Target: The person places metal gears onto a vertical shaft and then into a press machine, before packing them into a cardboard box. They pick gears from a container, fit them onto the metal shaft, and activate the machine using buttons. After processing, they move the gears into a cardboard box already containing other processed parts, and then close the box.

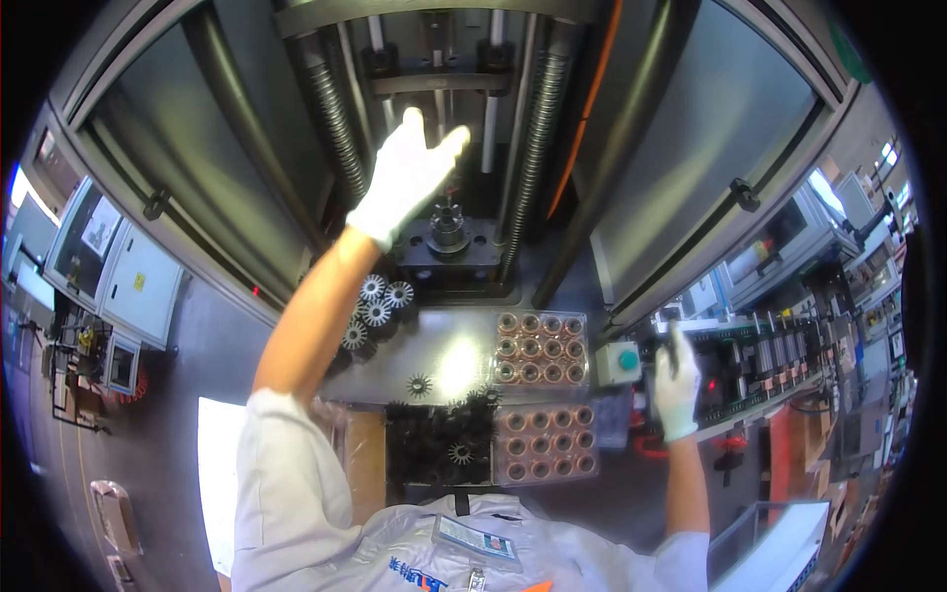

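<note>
At the left, dark toothed wheels (373,314) stand clustered on the table (434,340); they look like stiff metal, probably dense for their size, best gripped round the outer rim with the teeth clear of the fingertips. Above them the left hand (406,180), in a white glove, reaches in among the press rods, its thumb and fingers spread apart with nothing seen between them. A lone wheel (419,385) lies on the table. Next comes the round metal part (448,229), seated upright on the press base (473,256), below and near the left hand; it should be rigid, heavy and perhaps slick, so its sides seem the surest hold. Nearer the body is a heap of black wheels (460,453). Right of these, two clear trays (541,387) carry copper-coloured rings; the trays look thin and likely to flex, so both edges want support. Beyond sits a small box with a green button (628,360), and just beside it the gloved right hand (677,387), blurred; I cannot tell whether it grips anything.
</note>
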`<state>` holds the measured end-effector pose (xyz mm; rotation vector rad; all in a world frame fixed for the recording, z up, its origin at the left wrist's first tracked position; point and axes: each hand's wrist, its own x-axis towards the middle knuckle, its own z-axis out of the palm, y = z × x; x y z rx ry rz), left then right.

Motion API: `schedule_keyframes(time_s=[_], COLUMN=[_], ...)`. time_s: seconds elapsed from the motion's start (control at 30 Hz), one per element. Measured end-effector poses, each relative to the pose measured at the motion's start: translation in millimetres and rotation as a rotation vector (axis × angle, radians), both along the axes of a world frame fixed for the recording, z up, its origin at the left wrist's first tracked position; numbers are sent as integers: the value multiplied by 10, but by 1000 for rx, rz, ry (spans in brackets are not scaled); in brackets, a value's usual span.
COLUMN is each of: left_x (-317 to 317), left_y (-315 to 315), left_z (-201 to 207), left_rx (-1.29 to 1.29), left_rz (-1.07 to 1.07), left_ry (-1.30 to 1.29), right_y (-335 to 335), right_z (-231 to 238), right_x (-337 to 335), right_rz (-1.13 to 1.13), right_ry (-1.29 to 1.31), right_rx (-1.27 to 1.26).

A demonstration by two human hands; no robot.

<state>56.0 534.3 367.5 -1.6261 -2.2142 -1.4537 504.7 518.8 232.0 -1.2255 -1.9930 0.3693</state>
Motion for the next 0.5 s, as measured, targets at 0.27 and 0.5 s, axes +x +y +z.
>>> schedule_keyframes(time_s=[0.27, 0.5], left_x=[458, 1301], left_y=[-1998, -3461], left_z=[-720, -979], left_rx=[-54, 79], left_rz=[-334, -65], left_ry=[-547, -741], right_y=[174, 296], right_z=[-465, -611], right_x=[154, 271], right_rz=[244, 376], right_ry=[-435, -684], right_rx=[-115, -44])
